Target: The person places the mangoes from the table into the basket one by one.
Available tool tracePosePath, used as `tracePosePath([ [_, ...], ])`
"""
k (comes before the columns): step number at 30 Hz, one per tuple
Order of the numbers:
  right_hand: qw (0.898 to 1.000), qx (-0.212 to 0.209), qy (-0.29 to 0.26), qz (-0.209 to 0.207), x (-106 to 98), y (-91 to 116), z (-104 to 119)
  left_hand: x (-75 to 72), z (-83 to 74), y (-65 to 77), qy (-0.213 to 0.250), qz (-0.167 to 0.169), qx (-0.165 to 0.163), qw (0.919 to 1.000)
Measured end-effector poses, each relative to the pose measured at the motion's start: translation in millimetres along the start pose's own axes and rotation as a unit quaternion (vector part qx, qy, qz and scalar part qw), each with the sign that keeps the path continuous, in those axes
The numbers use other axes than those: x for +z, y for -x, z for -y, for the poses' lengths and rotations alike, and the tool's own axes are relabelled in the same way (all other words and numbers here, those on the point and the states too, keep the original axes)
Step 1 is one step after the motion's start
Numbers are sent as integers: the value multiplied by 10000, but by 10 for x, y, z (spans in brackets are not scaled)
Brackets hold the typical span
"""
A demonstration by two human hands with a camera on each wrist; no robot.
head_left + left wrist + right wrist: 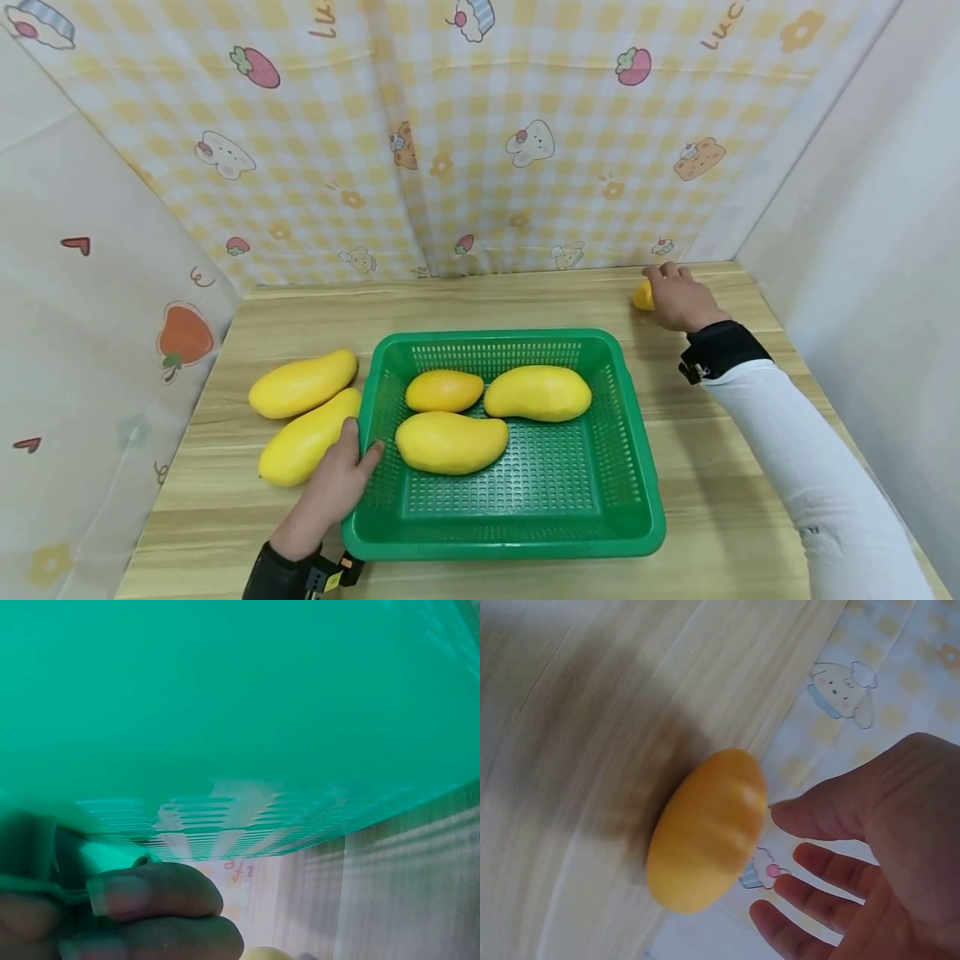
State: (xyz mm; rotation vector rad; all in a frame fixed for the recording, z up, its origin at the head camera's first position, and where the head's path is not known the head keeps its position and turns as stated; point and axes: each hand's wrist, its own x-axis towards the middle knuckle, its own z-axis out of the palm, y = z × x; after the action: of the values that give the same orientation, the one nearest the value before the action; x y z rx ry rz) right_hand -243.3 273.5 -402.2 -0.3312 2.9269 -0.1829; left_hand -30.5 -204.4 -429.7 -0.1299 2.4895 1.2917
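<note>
My left hand (339,479) grips the left rim of a green plastic basket (510,550), thumb over the edge. In the left wrist view the curled fingers (161,892) show beneath the rim. Three mangoes lie in the basket: a small orange-yellow one (444,391), a larger yellow one (538,393) and another large one (452,443). At the far right, my right hand (681,298) reaches over a small orange-yellow mango (707,831) on the table. Its fingers are spread, with the thumb tip right beside the fruit in the right wrist view.
Two long yellow mangoes, an upper one (303,383) and a lower one (309,440), lie left of the basket, close to my left hand. A checked cloth (480,167) hangs behind the wooden table (450,304). Pale cloth walls stand on both sides.
</note>
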Motion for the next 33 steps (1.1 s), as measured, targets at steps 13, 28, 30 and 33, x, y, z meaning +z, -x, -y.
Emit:
tracePosePath([
  [13, 9986, 317, -325, 272, 208, -92, -209, 16, 28, -11, 33, -43, 69, 10000],
  [28, 9992, 290, 142, -224, 253, -119, -260, 20, 31, -17, 108, -62, 69, 9999],
  [30, 9992, 305, 147, -233, 274, -109, -277, 22, 32, -17, 80, -86, 69, 9999],
  [33, 9992, 315, 103, -236, 318, -89, -319, 26, 35, -18, 48, -114, 104, 9999],
])
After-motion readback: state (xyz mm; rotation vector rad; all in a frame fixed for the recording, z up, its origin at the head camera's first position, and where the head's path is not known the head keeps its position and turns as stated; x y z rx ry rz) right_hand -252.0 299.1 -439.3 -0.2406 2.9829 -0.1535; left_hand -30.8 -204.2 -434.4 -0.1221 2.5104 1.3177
